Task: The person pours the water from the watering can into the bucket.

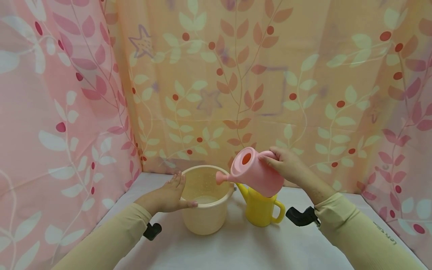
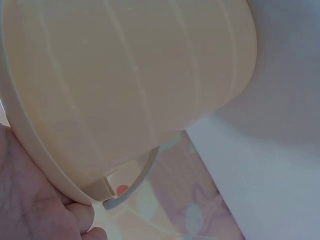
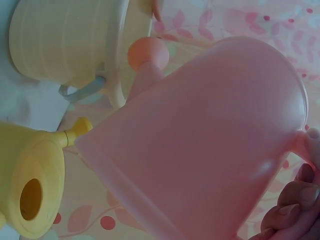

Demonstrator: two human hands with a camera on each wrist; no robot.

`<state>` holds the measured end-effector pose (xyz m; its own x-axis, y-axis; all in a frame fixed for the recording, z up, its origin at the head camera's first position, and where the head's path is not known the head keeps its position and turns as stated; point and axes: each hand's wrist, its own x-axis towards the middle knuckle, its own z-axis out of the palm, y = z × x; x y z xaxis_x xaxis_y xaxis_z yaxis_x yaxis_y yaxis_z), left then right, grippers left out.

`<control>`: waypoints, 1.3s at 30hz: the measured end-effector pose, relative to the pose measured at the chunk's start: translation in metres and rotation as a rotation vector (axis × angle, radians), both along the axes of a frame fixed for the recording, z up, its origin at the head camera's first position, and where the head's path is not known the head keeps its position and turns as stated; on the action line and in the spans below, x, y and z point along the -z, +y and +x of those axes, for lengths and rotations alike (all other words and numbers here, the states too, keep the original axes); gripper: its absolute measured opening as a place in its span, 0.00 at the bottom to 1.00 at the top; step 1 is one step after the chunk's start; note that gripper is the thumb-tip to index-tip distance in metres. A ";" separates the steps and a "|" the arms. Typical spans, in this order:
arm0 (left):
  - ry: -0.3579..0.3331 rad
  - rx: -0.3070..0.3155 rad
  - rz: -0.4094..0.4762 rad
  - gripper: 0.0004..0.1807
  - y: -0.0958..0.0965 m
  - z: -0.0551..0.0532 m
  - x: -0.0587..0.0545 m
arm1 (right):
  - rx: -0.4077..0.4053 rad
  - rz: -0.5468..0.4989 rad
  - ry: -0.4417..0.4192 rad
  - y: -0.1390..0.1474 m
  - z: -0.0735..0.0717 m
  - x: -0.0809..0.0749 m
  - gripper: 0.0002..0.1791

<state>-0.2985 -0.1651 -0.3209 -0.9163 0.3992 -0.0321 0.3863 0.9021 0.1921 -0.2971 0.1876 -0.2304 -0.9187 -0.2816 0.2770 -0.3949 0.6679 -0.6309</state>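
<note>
My right hand (image 1: 287, 163) grips the handle of a pink watering can (image 1: 261, 178). The can is tilted to the left, and its round spout head (image 1: 221, 177) hangs over the right side of a cream bucket (image 1: 204, 221). A little liquid seems to lie at the bucket's bottom, though this is hard to make out. My left hand (image 1: 167, 195) rests on the bucket's left rim, thumb stretched along the front. In the left wrist view, the palm (image 2: 30, 195) lies against the rim (image 2: 37, 142).
A yellow watering can (image 1: 261, 210) stands on the white tabletop (image 1: 249, 251), right of the bucket and below the pink can. Its spout points left towards the bucket. Leaf-patterned curtains (image 1: 236, 93) close off the back and both sides.
</note>
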 end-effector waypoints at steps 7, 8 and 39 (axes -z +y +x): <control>0.000 0.002 0.010 0.64 0.000 -0.002 0.001 | -0.002 0.011 0.003 0.000 0.001 -0.001 0.21; 0.000 0.003 0.008 0.64 0.000 -0.002 0.001 | -0.001 0.011 0.000 0.000 0.001 0.000 0.20; -0.003 -0.003 0.015 0.64 0.000 -0.001 0.001 | -0.042 -0.019 -0.044 -0.011 0.000 0.001 0.18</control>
<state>-0.2996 -0.1652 -0.3221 -0.9174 0.3969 -0.0283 0.3831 0.9003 0.2068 -0.2967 0.1770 -0.2312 -0.9176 -0.3153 0.2421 -0.3939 0.6393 -0.6604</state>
